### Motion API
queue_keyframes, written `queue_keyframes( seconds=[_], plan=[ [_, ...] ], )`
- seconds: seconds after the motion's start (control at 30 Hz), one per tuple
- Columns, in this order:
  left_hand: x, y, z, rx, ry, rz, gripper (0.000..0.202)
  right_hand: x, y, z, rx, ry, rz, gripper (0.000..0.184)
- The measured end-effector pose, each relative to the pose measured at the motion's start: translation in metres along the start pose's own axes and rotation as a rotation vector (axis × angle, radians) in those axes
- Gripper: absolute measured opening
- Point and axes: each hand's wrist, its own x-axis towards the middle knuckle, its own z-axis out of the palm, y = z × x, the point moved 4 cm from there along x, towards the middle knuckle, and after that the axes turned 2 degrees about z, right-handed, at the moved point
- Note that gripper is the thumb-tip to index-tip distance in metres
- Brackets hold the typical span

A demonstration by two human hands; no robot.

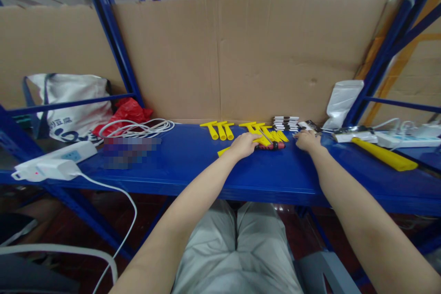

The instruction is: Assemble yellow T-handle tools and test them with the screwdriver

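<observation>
My left hand (244,145) is closed around a yellow T-shaped scraper (223,151), whose tube end sticks out to the left. Just right of that hand lies a red-and-black tool handle (272,146), partly hidden. More yellow T-shaped scrapers (220,130) lie in a row behind my left hand, and others (251,125) are grouped close to its fingers. Flat yellow pieces (279,136) form a small pile between my hands. My right hand (308,140) has its fingers bent together on the table, beside a stack of small white-and-black packets (285,123); what they pinch is too small to make out.
A cardboard panel (268,55) backs the blue table (193,165). On the left are a power strip (55,163), coiled white cable (138,127), red plastic bag (127,112) and cloth bag (76,105). To the right lie a yellow-handled tool (386,154) and another power strip (406,139).
</observation>
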Motion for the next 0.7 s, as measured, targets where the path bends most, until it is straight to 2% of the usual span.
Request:
queue_keyframes(
  seconds=[0.13, 0.3, 0.5, 0.7],
  plan=[
    [0.0, -0.0001, 0.0006, 0.008, 0.0, 0.009, 0.036, -0.0022, -0.0017, -0.0024, 0.014, 0.003, -0.025, 0.043],
    [0.0, 0.0001, 0.0003, 0.001, 0.003, 0.016, 0.035, -0.0021, -0.0058, -0.0078, 0.023, 0.089, -0.02, 0.032],
    [-0.0009, 0.0017, -0.0002, 0.021, 0.006, 0.018, 0.036, 0.0037, -0.0047, -0.0027, 0.121, -0.055, 0.108, 0.028],
    [-0.0011, 0.0012, 0.0008, 0.023, 0.006, 0.02, 0.035, 0.0072, -0.0037, 0.0013, 0.203, -0.122, 0.114, 0.024]
  ],
)
